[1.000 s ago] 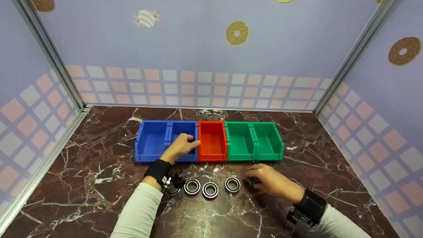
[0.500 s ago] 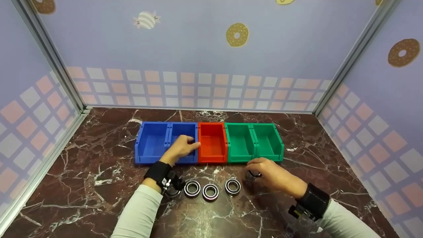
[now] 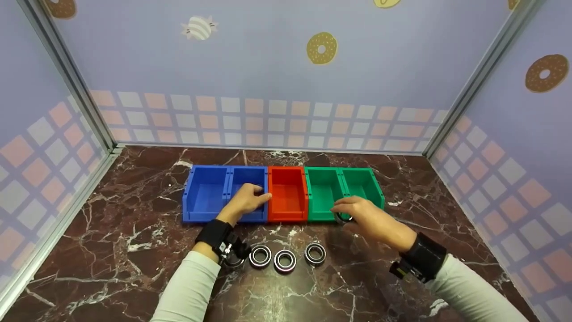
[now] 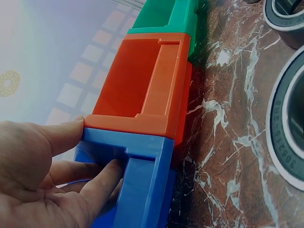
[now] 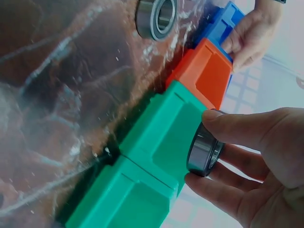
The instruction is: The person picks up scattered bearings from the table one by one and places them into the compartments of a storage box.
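My right hand pinches a ball bearing between thumb and fingers. In the head view the bearing overlaps the front of the left green bin, with the right green bin beside it. My left hand reaches into the right blue bin; its fingers are inside, with the thumb at the edge bordering the red bin. The fingers look relaxed, and nothing shows in their grasp. Several bearings lie in front of the bins, among them one bearing and another bearing.
The left blue bin ends the joined row. A further bearing lies near my left wrist, with one more partly hidden under the wrist camera. Patterned walls enclose the marbled table at the back and sides.
My right hand has lifted the bearing from the table and carried it forward to the front of the green bins. The left hand has stayed at the right blue bin.
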`<state>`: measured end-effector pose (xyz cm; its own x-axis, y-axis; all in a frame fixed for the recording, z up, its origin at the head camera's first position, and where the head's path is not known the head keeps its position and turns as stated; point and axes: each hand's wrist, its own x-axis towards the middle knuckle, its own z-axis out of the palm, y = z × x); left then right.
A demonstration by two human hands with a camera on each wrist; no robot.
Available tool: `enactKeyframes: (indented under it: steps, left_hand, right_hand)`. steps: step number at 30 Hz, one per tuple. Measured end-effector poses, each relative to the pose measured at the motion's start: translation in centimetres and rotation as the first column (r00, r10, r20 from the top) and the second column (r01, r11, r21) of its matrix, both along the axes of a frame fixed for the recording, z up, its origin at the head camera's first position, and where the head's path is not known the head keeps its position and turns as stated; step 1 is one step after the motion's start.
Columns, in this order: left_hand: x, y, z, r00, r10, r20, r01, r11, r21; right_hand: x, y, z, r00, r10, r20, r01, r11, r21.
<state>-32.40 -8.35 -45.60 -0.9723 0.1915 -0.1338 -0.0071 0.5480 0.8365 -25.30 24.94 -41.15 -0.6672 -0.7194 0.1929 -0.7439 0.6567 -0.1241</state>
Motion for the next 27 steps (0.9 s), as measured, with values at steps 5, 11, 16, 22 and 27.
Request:
enactKeyframes:
  steps: [5,11,16,22,27]
  left_hand:
    - [0.1,0.0,-0.1,1.000,0.009,0.015,-0.009,1.000,0.015]
    - [0.0,0.0,0.1,1.000,0.013,0.028,-0.013,1.000,0.014]
    - [-0.1,0.1,0.1,0.999,0.014,0.032,-0.014,1.000,0.017]
    - [-0.1,0.0,0.0,1.000,0.010,0.010,-0.010,1.000,0.009]
    - [0.1,0.1,0.1,1.000,0.012,-0.006,-0.012,1.000,0.011]
  right_hand:
    - [-0.4,0.3,0.9,0.994,-0.084,0.073,0.084,0.996,0.011]
    - [-1.5,0.5,1.7,0.993,-0.102,0.052,0.102,0.995,0.012]
    - [-2.6,0.6,2.2,0.992,-0.123,0.030,0.122,0.992,0.022]
    - [-3.9,1.1,2.4,0.991,-0.131,0.026,0.131,0.991,0.003]
    - [-4.9,1.7,2.4,0.990,-0.138,0.028,0.138,0.990,-0.017]
